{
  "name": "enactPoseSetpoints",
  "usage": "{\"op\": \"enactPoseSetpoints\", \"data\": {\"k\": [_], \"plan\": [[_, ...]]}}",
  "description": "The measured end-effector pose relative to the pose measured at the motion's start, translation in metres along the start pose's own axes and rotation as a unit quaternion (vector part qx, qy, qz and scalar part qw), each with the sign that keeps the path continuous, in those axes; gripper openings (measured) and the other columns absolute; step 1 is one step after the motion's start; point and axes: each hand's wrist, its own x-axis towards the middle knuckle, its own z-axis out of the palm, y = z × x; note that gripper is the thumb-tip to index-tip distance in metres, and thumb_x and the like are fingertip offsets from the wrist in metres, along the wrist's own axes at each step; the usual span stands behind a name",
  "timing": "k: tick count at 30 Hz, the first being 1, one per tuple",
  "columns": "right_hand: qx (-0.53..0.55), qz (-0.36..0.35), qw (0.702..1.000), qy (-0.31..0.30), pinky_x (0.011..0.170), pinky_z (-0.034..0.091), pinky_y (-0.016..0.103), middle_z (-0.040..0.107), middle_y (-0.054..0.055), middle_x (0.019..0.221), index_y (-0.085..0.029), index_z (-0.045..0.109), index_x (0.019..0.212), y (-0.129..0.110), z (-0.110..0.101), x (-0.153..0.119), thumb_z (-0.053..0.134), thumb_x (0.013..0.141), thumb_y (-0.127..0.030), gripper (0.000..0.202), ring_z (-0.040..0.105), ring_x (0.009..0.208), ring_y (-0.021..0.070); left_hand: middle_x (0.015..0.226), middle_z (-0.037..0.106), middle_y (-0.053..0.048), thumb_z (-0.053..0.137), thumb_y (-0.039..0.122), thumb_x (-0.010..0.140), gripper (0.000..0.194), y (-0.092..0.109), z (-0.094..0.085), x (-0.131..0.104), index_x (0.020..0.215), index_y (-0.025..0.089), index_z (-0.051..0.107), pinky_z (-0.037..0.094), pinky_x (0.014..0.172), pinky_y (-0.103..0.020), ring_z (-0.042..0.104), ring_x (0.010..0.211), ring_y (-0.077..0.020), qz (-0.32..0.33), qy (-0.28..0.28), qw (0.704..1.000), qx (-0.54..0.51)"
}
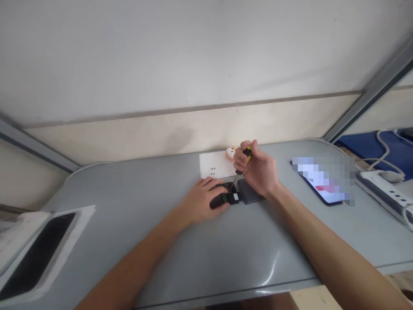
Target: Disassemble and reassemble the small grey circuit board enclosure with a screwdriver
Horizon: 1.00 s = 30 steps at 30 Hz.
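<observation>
My left hand point(206, 200) is closed around the left end of a black electronic device point(228, 198), pressing it on the grey table. The device is opened up, with a bit of green circuit board and a small white label showing. In my right fist point(254, 165) is a screwdriver point(239, 172) with a black and yellow handle. Its shaft slants down and left into the device; the exact spot the tip touches is too small to make out. A flat dark grey block point(248, 193) lies just right of the device, partly under my right wrist.
Behind my hands lies a white sheet point(208, 160) with several tiny dark screws point(212, 171) and a small orange-and-white figure point(231, 152). A lit phone point(322, 185) and a power strip point(383, 189) are to the right. A black-screened device point(38, 254) lies at the left.
</observation>
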Motion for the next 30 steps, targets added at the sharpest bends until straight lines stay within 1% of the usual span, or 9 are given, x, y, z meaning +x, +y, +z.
{"op": "enactPoseSetpoints", "data": {"k": [3, 6, 9, 13, 17, 20, 24, 27, 30], "plan": [[-0.015, -0.007, 1.0, 0.0, 0.058, 0.044, 0.029, 0.045, 0.001, 0.075, -0.024, 0.056, 0.082, 0.002, -0.003, 0.001, 0.059, 0.098, -0.056, 0.036, 0.043, 0.065, 0.0153, 0.127, 0.068, -0.006, 0.068, 0.037, 0.095, 0.026, 0.0, 0.0, 0.0, 0.118, 0.027, 0.07, 0.047, 0.107, -0.046, 0.06, 0.12, -0.026, 0.002, 0.0, 1.0, -0.001], [-0.029, -0.018, 0.999, 0.0, 0.067, 0.049, 0.033, 0.052, 0.005, 0.084, -0.023, 0.061, 0.084, 0.004, -0.005, 0.003, 0.058, 0.097, -0.059, 0.038, 0.05, 0.075, 0.0179, 0.126, 0.068, -0.006, 0.069, 0.037, 0.094, 0.025, 0.001, 0.0, 0.0, 0.117, 0.027, 0.071, 0.047, 0.107, -0.046, 0.059, 0.12, -0.0261, -0.002, 0.0, 1.0, -0.001], [-0.031, -0.014, 0.999, -0.011, 0.069, 0.049, 0.034, 0.048, 0.004, 0.08, -0.023, 0.062, 0.085, 0.004, -0.003, 0.005, 0.054, 0.096, -0.065, 0.044, 0.047, 0.073, 0.0181, 0.126, 0.069, -0.006, 0.069, 0.037, 0.094, 0.024, 0.001, -0.001, 0.0, 0.115, 0.026, 0.071, 0.048, 0.106, -0.046, 0.06, 0.12, -0.0257, -0.001, 0.001, 1.0, 0.001], [-0.018, -0.004, 1.0, -0.005, 0.062, 0.044, 0.033, 0.037, 0.0, 0.072, -0.025, 0.058, 0.087, 0.003, 0.002, 0.003, 0.049, 0.097, -0.069, 0.046, 0.04, 0.064, 0.0171, 0.125, 0.069, -0.006, 0.068, 0.036, 0.094, 0.023, 0.001, -0.001, 0.0, 0.115, 0.027, 0.072, 0.048, 0.107, -0.046, 0.06, 0.118, -0.0253, 0.004, 0.003, 1.0, 0.002], [-0.013, -0.005, 1.0, 0.011, 0.057, 0.041, 0.031, 0.032, -0.002, 0.07, -0.026, 0.052, 0.086, 0.002, 0.002, 0.001, 0.058, 0.097, -0.058, 0.035, 0.035, 0.061, 0.0164, 0.126, 0.069, -0.005, 0.068, 0.036, 0.095, 0.024, 0.001, -0.001, 0.0, 0.116, 0.028, 0.071, 0.049, 0.106, -0.046, 0.06, 0.119, -0.0253, -0.001, 0.001, 1.0, 0.0], [-0.023, -0.019, 1.0, 0.008, 0.06, 0.043, 0.031, 0.039, -0.001, 0.073, -0.026, 0.051, 0.084, 0.003, -0.001, 0.002, 0.062, 0.097, -0.051, 0.03, 0.041, 0.065, 0.0168, 0.126, 0.069, -0.006, 0.068, 0.036, 0.094, 0.024, 0.001, -0.001, 0.0, 0.116, 0.028, 0.071, 0.048, 0.106, -0.046, 0.06, 0.12, -0.0259, -0.003, 0.0, 1.0, 0.003], [-0.035, -0.018, 0.999, -0.016, 0.069, 0.048, 0.034, 0.052, 0.004, 0.085, -0.024, 0.058, 0.085, 0.001, -0.002, 0.002, 0.057, 0.098, -0.057, 0.035, 0.051, 0.075, 0.0188, 0.124, 0.069, -0.006, 0.068, 0.035, 0.094, 0.023, 0.001, -0.001, 0.0, 0.115, 0.026, 0.071, 0.048, 0.106, -0.046, 0.06, 0.119, -0.0258, 0.006, 0.008, 1.0, 0.004], [-0.037, 0.009, 0.998, -0.043, 0.065, 0.046, 0.034, 0.05, 0.004, 0.08, -0.023, 0.061, 0.086, -0.001, 0.001, 0.0, 0.053, 0.098, -0.063, 0.042, 0.049, 0.071, 0.0184, 0.124, 0.069, -0.006, 0.069, 0.036, 0.094, 0.022, 0.001, -0.001, 0.0, 0.113, 0.026, 0.071, 0.048, 0.106, -0.045, 0.06, 0.118, -0.0257, 0.003, 0.006, 1.0, 0.002], [-0.003, 0.007, 0.999, -0.034, 0.059, 0.041, 0.031, 0.041, 0.0, 0.073, -0.025, 0.059, 0.089, 0.001, 0.006, -0.002, 0.051, 0.099, -0.064, 0.041, 0.04, 0.064, 0.0162, 0.125, 0.069, -0.005, 0.069, 0.036, 0.094, 0.022, 0.001, -0.001, 0.0, 0.113, 0.027, 0.071, 0.048, 0.105, -0.045, 0.06, 0.117, -0.0255, -0.003, 0.0, 1.0, 0.002]]}}
